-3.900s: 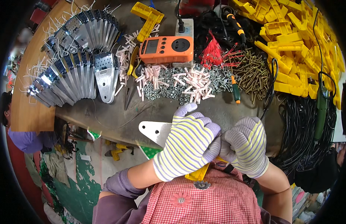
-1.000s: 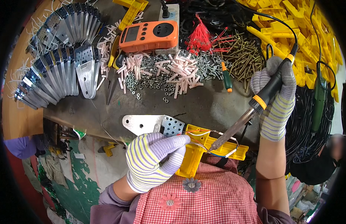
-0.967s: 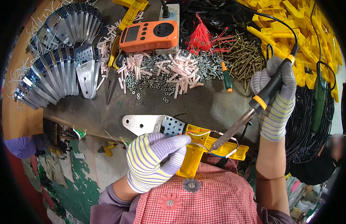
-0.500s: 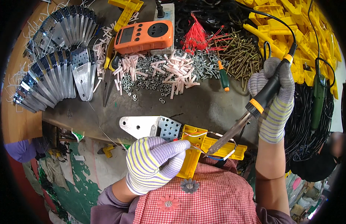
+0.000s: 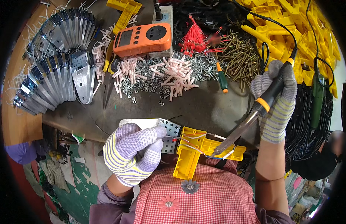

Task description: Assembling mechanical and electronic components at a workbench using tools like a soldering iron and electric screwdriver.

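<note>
Clutter is spread across the far half of the dark counter (image 5: 202, 108): an orange meter (image 5: 143, 38) is set at the far centre, with pale pink plastic plugs (image 5: 173, 72) and small silver nuts and screws (image 5: 143, 80) scattered just near of it. Brass-coloured screws (image 5: 240, 59) are heaped to the right of these, beside a bundle of red ties (image 5: 195, 37) and a small green-handled screwdriver (image 5: 222, 78). Yellow plastic parts (image 5: 288, 26) are piled at the far right, and black cables (image 5: 307, 127) are bunched along the right edge, where a green tool (image 5: 317, 100) is laid over them. Fanned stacks of metal brackets (image 5: 53, 71) are ranged along the left side. Nothing is seen between the hands and the work at the near edge.

A yellow plastic part (image 5: 195, 153) with thin red and white wires (image 5: 188, 140) is held at the near edge of the counter, close to the checked shirt, over a perforated metal plate (image 5: 163, 130). The left hand (image 5: 132, 153), in a striped glove, is curled shut, its fingers pressed against the plate just left of the yellow part. The right hand (image 5: 277, 100), also gloved, is closed around the black handle of a soldering iron (image 5: 255, 115), whose shaft is angled down and left so that its tip is set on the yellow part, at the wires.
</note>
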The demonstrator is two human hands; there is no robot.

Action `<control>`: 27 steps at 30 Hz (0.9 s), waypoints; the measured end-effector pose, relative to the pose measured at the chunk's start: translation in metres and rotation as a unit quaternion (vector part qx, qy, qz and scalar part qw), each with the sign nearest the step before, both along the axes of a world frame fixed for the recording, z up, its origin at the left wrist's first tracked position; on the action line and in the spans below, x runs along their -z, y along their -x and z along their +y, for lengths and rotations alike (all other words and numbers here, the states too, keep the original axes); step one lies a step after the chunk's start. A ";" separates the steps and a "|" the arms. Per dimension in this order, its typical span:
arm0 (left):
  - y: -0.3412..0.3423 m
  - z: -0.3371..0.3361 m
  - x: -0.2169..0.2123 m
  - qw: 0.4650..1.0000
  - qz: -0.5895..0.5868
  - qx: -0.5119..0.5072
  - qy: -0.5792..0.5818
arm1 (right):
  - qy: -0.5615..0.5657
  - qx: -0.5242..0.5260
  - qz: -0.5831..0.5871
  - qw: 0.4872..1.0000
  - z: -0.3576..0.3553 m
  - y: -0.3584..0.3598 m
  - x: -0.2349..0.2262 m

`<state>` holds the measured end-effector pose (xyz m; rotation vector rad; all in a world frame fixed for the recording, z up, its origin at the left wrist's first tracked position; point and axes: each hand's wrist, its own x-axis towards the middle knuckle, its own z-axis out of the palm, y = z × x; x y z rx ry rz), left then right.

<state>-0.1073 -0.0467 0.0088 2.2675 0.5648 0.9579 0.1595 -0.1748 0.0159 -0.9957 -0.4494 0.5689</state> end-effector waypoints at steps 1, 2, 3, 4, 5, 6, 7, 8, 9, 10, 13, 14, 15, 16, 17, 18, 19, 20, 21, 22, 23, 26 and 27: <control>-0.001 0.000 0.000 1.000 0.000 0.001 0.000 | 0.000 0.001 0.000 1.000 0.000 0.003 0.000; -0.002 0.000 0.000 1.000 0.003 -0.007 0.001 | 0.034 0.023 -0.004 0.999 0.002 0.008 -0.001; -0.003 0.000 0.000 1.000 0.005 -0.015 0.002 | 0.068 0.046 -0.009 0.997 0.003 0.012 -0.001; -0.002 0.001 0.002 1.000 0.006 -0.016 0.003 | 0.068 0.046 -0.008 0.997 0.005 0.014 -0.001; -0.001 0.002 0.004 1.000 0.003 -0.017 -0.007 | 0.073 0.057 -0.017 0.996 0.006 0.015 0.000; 0.000 0.003 0.006 1.000 0.001 -0.019 -0.016 | 0.078 0.067 -0.027 0.994 0.008 0.015 0.000; 0.000 0.005 0.007 1.000 0.000 -0.020 -0.016 | 0.066 0.057 -0.027 0.996 0.005 0.012 0.002; 0.000 0.008 0.009 0.999 -0.003 -0.033 -0.040 | 0.066 0.056 -0.027 0.996 0.004 0.008 0.004; -0.002 0.012 0.009 0.997 -0.007 -0.046 -0.063 | 0.040 0.038 -0.010 0.998 0.003 0.003 0.005; -0.005 0.016 0.008 0.997 -0.009 -0.047 -0.063 | 0.015 0.019 0.007 1.000 0.002 0.000 0.006; -0.022 0.039 0.012 0.991 -0.010 -0.084 -0.106 | 0.007 0.004 -0.010 1.000 -0.004 -0.012 -0.001; -0.028 0.053 0.021 0.986 -0.041 -0.069 -0.148 | -0.007 0.000 -0.009 1.000 -0.004 -0.014 -0.005; -0.030 0.057 0.028 0.992 -0.031 -0.085 -0.087 | 0.018 0.050 -0.003 0.999 -0.004 -0.009 -0.013; -0.035 0.061 0.036 0.995 -0.024 -0.095 -0.026 | 0.015 0.057 -0.009 0.998 -0.003 -0.005 -0.016; -0.037 0.066 0.042 0.994 -0.015 -0.095 -0.047 | 0.016 0.101 -0.001 0.995 -0.001 -0.005 -0.022; -0.032 0.066 0.047 0.993 0.013 -0.100 -0.062 | 0.014 0.144 0.007 0.989 0.000 -0.005 -0.029; -0.029 0.067 0.052 0.993 0.003 -0.098 -0.059 | -0.056 0.146 -0.013 0.988 0.000 -0.010 -0.030; -0.028 0.068 0.056 0.994 -0.005 -0.096 -0.055 | -0.102 0.234 0.044 0.966 0.002 -0.014 -0.034; -0.031 0.068 0.055 0.994 -0.002 -0.091 -0.058 | -0.071 0.231 -0.042 0.969 0.001 -0.027 -0.030; -0.028 0.065 0.055 0.994 0.010 -0.089 -0.058 | -0.033 0.227 -0.120 0.966 0.004 -0.031 -0.028; -0.029 0.064 0.054 0.994 0.012 -0.084 -0.070 | 0.057 0.199 -0.220 0.953 0.009 -0.027 -0.022; -0.030 0.064 0.054 0.993 0.014 -0.079 -0.088 | 0.147 0.143 -0.404 0.891 0.031 -0.038 -0.007; -0.030 0.063 0.052 0.993 0.014 -0.078 -0.089 | 0.161 0.156 -0.465 0.856 0.038 -0.041 -0.009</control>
